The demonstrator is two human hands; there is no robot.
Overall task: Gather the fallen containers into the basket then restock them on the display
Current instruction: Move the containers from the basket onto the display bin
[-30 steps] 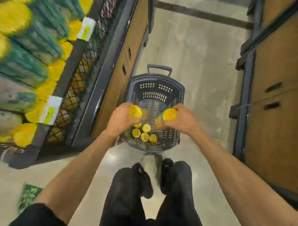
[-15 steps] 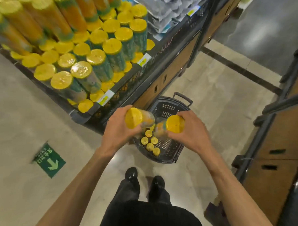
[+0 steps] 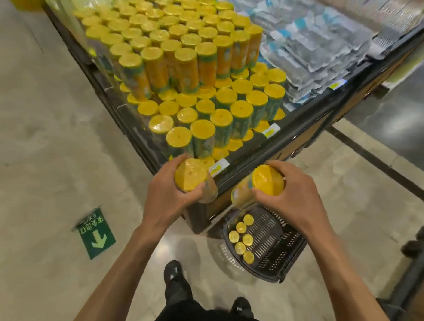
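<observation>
The left hand (image 3: 166, 198) grasps one yellow-lidded canister (image 3: 190, 175) round its upper end and the right hand (image 3: 296, 195) grasps a second canister (image 3: 267, 180) the same way, both tilted with their lids toward the camera, just at the near corner of the display (image 3: 301, 126), at six o'clock of the stacked canisters (image 3: 203, 88). The stack stands in tiers right up to that corner, so a tilted canister brought in low would likely knock the front ones over the edge to the floor. With both hands full, neither is free to steady a wobbling neighbour, and the glossy wrap looks liable to slip. More canisters (image 3: 242, 238) stand in the basket (image 3: 281, 251) at five o'clock of the hands. Compared with half a second ago, the hands have risen from over the basket toward the display, which now fills the upper view, and the basket lies well below them
</observation>
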